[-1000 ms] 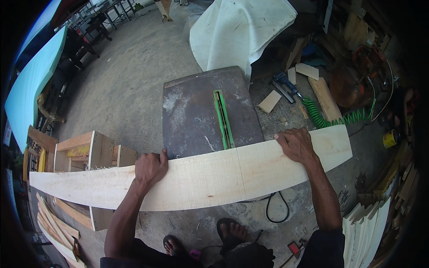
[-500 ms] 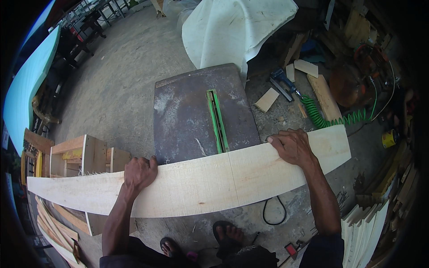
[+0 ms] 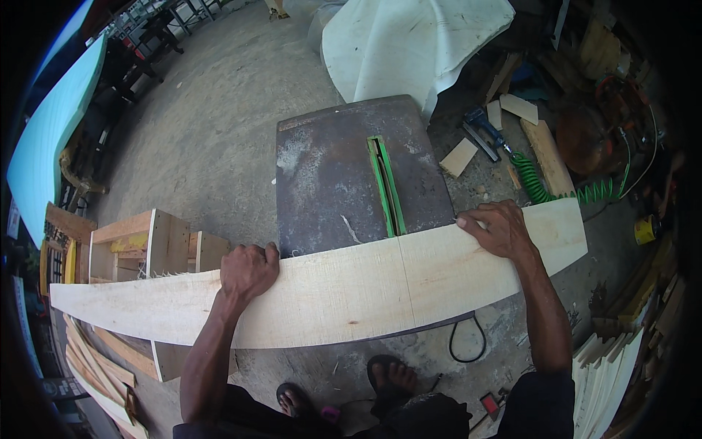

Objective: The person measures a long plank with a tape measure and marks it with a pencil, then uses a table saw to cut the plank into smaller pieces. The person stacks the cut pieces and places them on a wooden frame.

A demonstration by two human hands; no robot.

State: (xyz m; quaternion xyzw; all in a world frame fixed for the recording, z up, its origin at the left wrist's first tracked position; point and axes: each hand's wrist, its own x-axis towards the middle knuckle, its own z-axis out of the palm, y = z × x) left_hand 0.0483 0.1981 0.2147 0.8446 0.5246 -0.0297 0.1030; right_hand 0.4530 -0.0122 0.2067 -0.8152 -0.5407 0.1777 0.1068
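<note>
A long pale wooden board [image 3: 329, 300] lies crosswise over the near part of a dark metal saw table [image 3: 322, 175]. A thin line runs across the board, close to the near end of the table's green-edged slot [image 3: 386, 186]. My left hand [image 3: 248, 272] is closed over the board's far edge, left of the saw table. On the right, my right hand [image 3: 499, 228] grips the same edge, its thumb pointing toward the slot. Both palms face down on the board, and the fingertips curl out of sight. Whether a blade stands in the dark slot is hard to make out.
Wooden box frames [image 3: 157, 245] stand behind the board's left end. Right of the saw table lie a blue air tool [image 3: 486, 130], a coiled green hose [image 3: 530, 179] and wood offcuts [image 3: 459, 157]. A white sheet [image 3: 409, 44] hangs beyond. A black cable loop [image 3: 468, 351] lies near my feet.
The whole view has shifted, moving the scene rightward and slightly up in the picture. Against the slot, the board's line sits slightly farther left than before. Both hands keep their hold.
</note>
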